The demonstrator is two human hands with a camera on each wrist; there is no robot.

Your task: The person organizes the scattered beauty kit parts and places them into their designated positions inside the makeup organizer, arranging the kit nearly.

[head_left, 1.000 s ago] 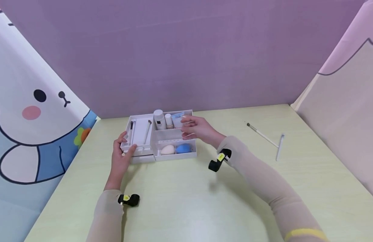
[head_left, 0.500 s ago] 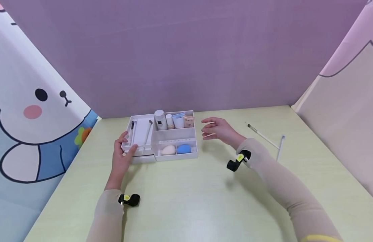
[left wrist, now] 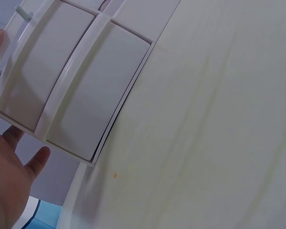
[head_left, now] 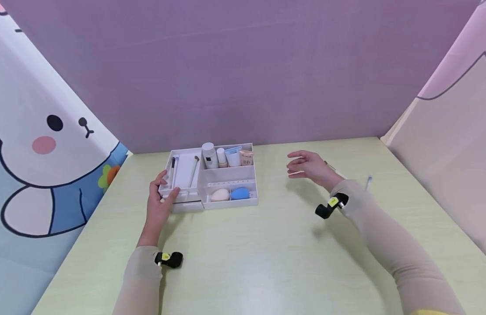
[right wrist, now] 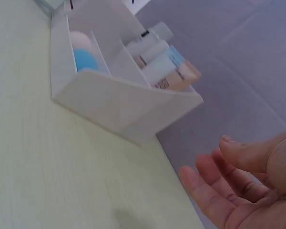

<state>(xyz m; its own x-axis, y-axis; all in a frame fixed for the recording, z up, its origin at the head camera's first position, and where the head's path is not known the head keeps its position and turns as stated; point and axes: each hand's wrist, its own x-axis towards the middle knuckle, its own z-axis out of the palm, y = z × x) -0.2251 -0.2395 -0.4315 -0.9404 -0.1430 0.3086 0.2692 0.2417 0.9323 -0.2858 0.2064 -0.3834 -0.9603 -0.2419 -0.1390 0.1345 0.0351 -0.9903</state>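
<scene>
A white makeup organizer (head_left: 230,204) stands toward the back left of the table. My left hand (head_left: 158,208) holds its front left corner, thumb over the tray edge and fingers along the side; the left wrist view shows the drawer fronts (left wrist: 93,90) beside this hand. In the rear compartment stand a white bottle (head_left: 209,156), a smaller white-capped bottle (head_left: 222,158), a blue-and-white tube (head_left: 233,157) and a beige BB tube (head_left: 246,159). Makeup brushes (head_left: 193,170) lie in the left tray. To the right, my right hand (head_left: 313,168) hovers over the table with loosely bent fingers, holding nothing.
A pale makeup sponge (head_left: 220,195) and a blue one (head_left: 240,193) sit in the front compartment. Behind my right hand lie a brush (head_left: 332,168), mostly hidden, and the tip of a thin white stick (head_left: 369,181). A purple cloth wall (head_left: 266,87) closes off the back.
My right hand has let go of the beige BB tube, which now stands in the rear compartment, and has moved right toward the loose brush. The left hand stays on the organizer.
</scene>
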